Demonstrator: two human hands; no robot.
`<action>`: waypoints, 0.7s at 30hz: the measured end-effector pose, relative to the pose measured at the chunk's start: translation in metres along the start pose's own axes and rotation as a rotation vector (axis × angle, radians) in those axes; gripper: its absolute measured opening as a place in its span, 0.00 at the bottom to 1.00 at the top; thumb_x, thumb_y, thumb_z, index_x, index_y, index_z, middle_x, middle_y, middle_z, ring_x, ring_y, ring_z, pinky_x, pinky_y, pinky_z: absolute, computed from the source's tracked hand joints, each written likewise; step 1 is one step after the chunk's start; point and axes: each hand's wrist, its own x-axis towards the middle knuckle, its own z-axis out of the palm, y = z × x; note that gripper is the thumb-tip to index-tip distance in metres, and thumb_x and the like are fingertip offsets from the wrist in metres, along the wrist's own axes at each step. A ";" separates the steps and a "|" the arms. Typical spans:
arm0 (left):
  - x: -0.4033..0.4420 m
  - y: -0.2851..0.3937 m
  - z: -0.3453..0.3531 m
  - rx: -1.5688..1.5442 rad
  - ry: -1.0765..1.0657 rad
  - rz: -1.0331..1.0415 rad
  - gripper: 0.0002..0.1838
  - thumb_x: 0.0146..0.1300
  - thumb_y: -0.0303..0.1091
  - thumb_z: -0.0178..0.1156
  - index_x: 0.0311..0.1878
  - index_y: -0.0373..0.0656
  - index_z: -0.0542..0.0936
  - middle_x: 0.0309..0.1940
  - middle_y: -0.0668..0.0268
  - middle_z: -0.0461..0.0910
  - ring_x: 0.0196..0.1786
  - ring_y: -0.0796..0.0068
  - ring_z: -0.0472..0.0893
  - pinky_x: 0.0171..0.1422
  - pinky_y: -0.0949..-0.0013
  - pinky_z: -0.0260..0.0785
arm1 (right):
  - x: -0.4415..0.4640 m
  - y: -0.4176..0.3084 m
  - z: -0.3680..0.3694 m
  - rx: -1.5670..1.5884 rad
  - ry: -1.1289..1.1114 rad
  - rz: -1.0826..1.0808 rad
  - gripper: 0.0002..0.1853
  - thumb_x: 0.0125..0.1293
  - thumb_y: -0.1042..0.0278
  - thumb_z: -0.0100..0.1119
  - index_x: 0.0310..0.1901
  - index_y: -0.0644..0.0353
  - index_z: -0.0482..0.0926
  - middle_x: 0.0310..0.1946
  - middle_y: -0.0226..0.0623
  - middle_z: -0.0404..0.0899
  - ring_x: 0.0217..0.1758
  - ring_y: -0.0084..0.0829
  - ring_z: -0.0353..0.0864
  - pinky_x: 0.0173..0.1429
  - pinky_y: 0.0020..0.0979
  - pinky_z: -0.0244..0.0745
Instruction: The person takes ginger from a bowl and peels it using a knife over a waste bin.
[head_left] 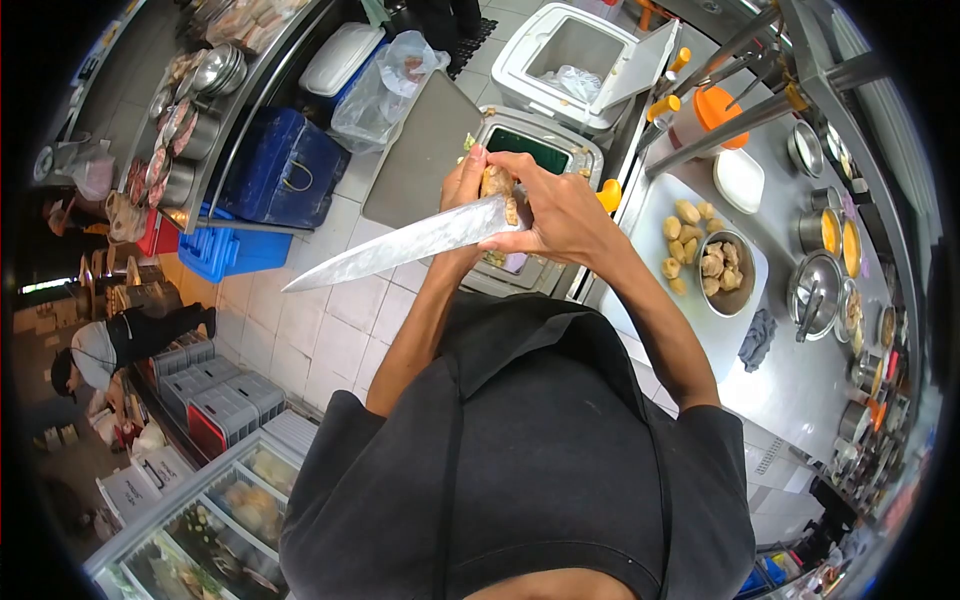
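Out in front of my chest, my left hand [463, 190] is closed around a knobbly brown piece of ginger [497, 182]. My right hand [562, 212] grips a large kitchen knife [400, 246]. Its long blade points left, and the heel end lies against the ginger; the handle is hidden in the palm. Below both hands stands an open grey bin [590, 155] with a dark green inside and scraps on its rim. To the right, smooth yellowish pieces [688, 232] lie on a white cutting board [640, 225], beside a metal bowl [735, 300] of knobbly ginger.
A steel counter [790, 390] on the right holds a grey cloth [758, 338], several metal pots and an orange-lidded container [715, 110]. Ahead is an open white cooler [510, 60]. Blue bins [270, 165] stand left; another person [110, 345] bends over at far left.
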 end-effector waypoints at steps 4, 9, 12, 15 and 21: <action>-0.001 0.004 -0.001 0.062 -0.005 -0.003 0.23 0.79 0.53 0.46 0.36 0.43 0.76 0.26 0.72 0.73 0.28 0.83 0.72 0.31 0.74 0.66 | 0.002 -0.002 -0.002 0.018 -0.007 0.005 0.47 0.53 0.29 0.68 0.63 0.61 0.70 0.37 0.43 0.81 0.25 0.42 0.82 0.31 0.37 0.77; 0.011 -0.022 -0.024 0.146 -0.107 0.065 0.25 0.79 0.55 0.45 0.39 0.42 0.79 0.28 0.71 0.76 0.29 0.83 0.74 0.34 0.77 0.67 | 0.003 0.008 0.003 -0.062 0.062 -0.072 0.41 0.56 0.28 0.65 0.53 0.63 0.75 0.32 0.40 0.79 0.25 0.40 0.82 0.31 0.35 0.77; 0.009 -0.025 -0.022 0.261 -0.130 0.100 0.23 0.80 0.52 0.44 0.41 0.43 0.79 0.28 0.71 0.76 0.30 0.83 0.74 0.34 0.78 0.66 | 0.006 0.007 -0.004 -0.025 -0.006 -0.020 0.38 0.56 0.29 0.66 0.47 0.62 0.75 0.33 0.39 0.79 0.25 0.39 0.82 0.31 0.35 0.76; 0.010 -0.064 -0.037 0.738 0.019 0.662 0.20 0.80 0.48 0.41 0.40 0.44 0.75 0.25 0.72 0.72 0.25 0.85 0.70 0.27 0.76 0.61 | 0.010 0.012 -0.004 0.088 -0.065 0.052 0.38 0.57 0.37 0.70 0.57 0.61 0.72 0.27 0.39 0.77 0.26 0.38 0.80 0.33 0.35 0.75; -0.002 -0.007 -0.018 -0.085 -0.008 -0.209 0.20 0.77 0.46 0.38 0.39 0.44 0.75 0.24 0.70 0.70 0.22 0.81 0.65 0.24 0.75 0.54 | 0.014 -0.002 -0.018 0.188 -0.034 0.352 0.44 0.60 0.40 0.68 0.69 0.59 0.61 0.22 0.42 0.74 0.25 0.40 0.78 0.34 0.36 0.71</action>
